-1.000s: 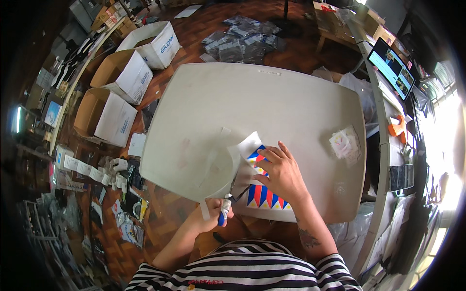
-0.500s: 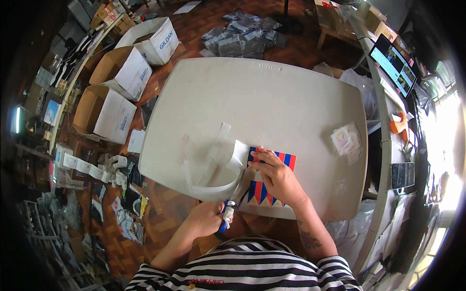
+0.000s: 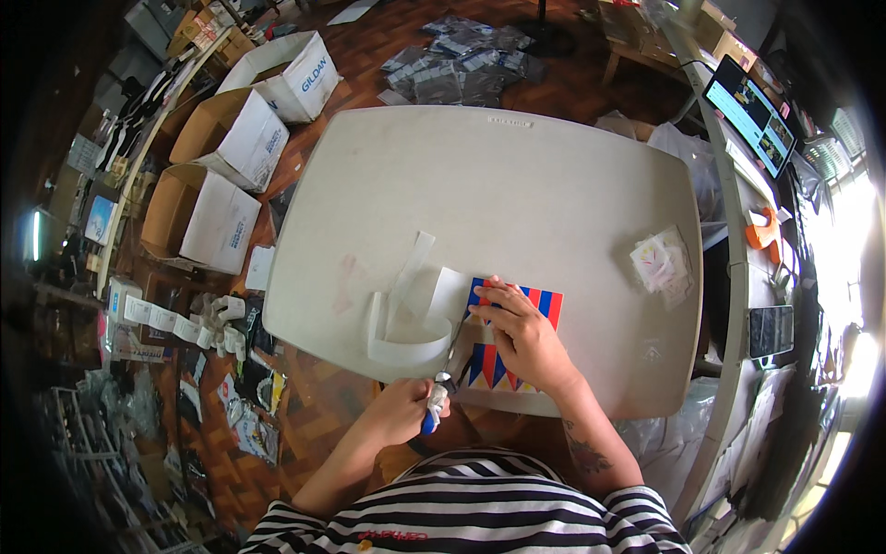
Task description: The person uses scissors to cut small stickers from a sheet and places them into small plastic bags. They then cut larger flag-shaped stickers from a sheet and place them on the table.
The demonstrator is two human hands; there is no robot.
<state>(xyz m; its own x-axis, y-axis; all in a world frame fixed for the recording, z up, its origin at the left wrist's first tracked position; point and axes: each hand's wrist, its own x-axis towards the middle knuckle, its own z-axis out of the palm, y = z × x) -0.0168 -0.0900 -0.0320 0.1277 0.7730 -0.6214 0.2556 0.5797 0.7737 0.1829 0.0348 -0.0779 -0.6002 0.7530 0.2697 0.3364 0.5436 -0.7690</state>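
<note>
My left hand is closed round the handles of blue-handled scissors, at the table's near edge. White tape or wrapping covers part of a handle. The blades point away from me along the left side of a printed sheet with red and blue stripes and pennant shapes. My right hand lies over this sheet, fingers stretched out, pressing it to the table. Left of the blades a curled white strip stands on the tabletop, and part of the sheet is hidden beneath my right hand.
The pale table has rounded corners. A stack of small printed pieces in clear film lies at its right. Open cardboard boxes stand on the floor at left. A side desk holds a tablet and a screen.
The white strip has shifted and curled more tightly beside the blades. My left hand and the scissors have moved slightly, while my right hand stays on the sheet.
</note>
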